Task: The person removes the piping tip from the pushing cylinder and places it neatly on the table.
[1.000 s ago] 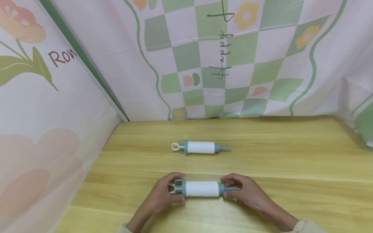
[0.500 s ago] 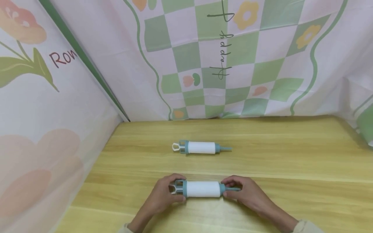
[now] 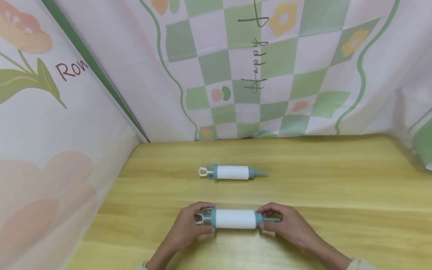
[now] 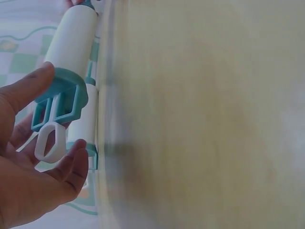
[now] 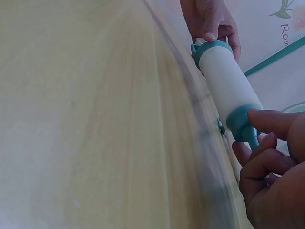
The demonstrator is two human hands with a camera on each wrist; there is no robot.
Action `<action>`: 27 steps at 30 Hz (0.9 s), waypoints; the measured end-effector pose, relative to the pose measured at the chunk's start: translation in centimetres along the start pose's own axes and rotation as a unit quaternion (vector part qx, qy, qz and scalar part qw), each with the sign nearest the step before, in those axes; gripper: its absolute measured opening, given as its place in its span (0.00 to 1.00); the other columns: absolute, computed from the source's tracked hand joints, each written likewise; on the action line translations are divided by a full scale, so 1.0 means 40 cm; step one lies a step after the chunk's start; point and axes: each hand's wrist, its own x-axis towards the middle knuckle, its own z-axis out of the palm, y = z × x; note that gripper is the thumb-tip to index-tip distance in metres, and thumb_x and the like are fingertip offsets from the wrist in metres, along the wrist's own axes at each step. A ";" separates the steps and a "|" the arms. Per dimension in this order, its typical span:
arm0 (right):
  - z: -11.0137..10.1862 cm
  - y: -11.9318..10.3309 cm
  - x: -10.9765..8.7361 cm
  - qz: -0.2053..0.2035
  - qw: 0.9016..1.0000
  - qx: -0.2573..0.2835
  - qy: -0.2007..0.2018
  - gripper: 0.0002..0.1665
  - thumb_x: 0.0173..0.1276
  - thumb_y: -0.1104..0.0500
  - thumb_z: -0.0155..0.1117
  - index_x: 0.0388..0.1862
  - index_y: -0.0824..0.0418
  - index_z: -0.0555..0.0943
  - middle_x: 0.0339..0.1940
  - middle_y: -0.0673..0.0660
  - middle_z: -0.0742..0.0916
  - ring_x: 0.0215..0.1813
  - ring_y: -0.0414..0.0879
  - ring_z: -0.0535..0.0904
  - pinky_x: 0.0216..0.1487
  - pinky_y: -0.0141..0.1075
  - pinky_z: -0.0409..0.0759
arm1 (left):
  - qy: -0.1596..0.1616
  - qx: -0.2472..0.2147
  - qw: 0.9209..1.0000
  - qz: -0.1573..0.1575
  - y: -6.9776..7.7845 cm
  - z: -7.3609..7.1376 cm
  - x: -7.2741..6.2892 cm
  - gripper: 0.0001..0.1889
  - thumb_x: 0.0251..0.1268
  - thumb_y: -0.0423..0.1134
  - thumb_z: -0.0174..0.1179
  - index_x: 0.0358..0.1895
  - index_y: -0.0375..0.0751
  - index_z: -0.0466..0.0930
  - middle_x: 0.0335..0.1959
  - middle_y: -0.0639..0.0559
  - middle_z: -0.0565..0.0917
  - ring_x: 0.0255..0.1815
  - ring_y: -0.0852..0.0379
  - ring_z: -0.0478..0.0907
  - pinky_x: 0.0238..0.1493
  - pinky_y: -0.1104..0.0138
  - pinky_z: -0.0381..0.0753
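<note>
Between my two hands lies a plastic syringe (image 3: 235,219) with a white barrel, teal end collars, a white loop handle and a thin teal nozzle. It points crosswise, nozzle to the right. My left hand (image 3: 190,225) grips its handle end, thumb on the teal collar (image 4: 71,86) and fingers curved round beneath, the white loop (image 4: 51,142) showing between them. At the other end, my right hand (image 3: 287,225) pinches the teal nozzle collar (image 5: 243,119); its other fingers curl around the nozzle. A second syringe (image 3: 233,172), alike in look and direction, rests farther back on the table.
The light wooden table (image 3: 320,183) runs back to a hanging cloth (image 3: 249,75) with green checks and flowers. Another printed cloth (image 3: 67,131) hangs along the left side, and its folds reach the table edge.
The held syringe and my right hand have shifted very slightly right. Both hands keep their hold, and the far syringe stays in place.
</note>
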 end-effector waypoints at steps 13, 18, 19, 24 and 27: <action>-0.001 -0.021 -0.006 -0.038 0.999 -0.011 0.038 0.20 0.63 0.57 0.74 0.54 0.61 0.84 0.49 0.56 0.86 0.47 0.50 0.80 0.40 0.36 0.81 | 0.020 -0.002 0.999 0.035 -0.002 -0.009 -0.001 0.29 0.47 0.34 0.77 0.57 0.46 0.82 0.47 0.56 0.84 0.45 0.53 0.80 0.47 0.63 0.81; -0.010 -0.026 -0.010 -0.060 0.997 0.004 0.042 0.20 0.66 0.58 0.71 0.56 0.62 0.82 0.50 0.59 0.85 0.42 0.50 0.81 0.36 0.36 0.81 | 0.017 -0.032 0.998 0.042 0.003 -0.009 0.005 0.30 0.47 0.33 0.77 0.59 0.44 0.81 0.46 0.49 0.84 0.44 0.50 0.80 0.46 0.62 0.82; -0.010 -0.026 -0.012 -0.063 0.997 0.008 0.042 0.21 0.66 0.58 0.71 0.56 0.63 0.82 0.50 0.59 0.85 0.41 0.49 0.81 0.36 0.36 0.81 | 0.017 -0.037 0.998 0.041 0.004 -0.009 0.006 0.30 0.47 0.32 0.77 0.59 0.44 0.81 0.46 0.48 0.84 0.44 0.50 0.80 0.46 0.62 0.82; -0.014 -0.031 -0.017 -0.070 0.996 0.018 0.052 0.20 0.67 0.60 0.71 0.57 0.64 0.82 0.49 0.61 0.85 0.40 0.49 0.82 0.36 0.38 0.83 | 0.021 -0.048 0.998 0.039 0.015 -0.007 0.009 0.30 0.46 0.32 0.77 0.59 0.45 0.81 0.46 0.48 0.84 0.45 0.49 0.80 0.47 0.62 0.82; -0.018 -0.036 -0.020 -0.072 0.996 0.018 0.058 0.20 0.67 0.61 0.71 0.56 0.64 0.82 0.49 0.61 0.85 0.40 0.49 0.82 0.37 0.38 0.83 | 0.025 -0.053 0.997 0.040 0.021 -0.006 0.013 0.30 0.46 0.32 0.77 0.58 0.46 0.82 0.46 0.50 0.84 0.46 0.49 0.80 0.48 0.61 0.81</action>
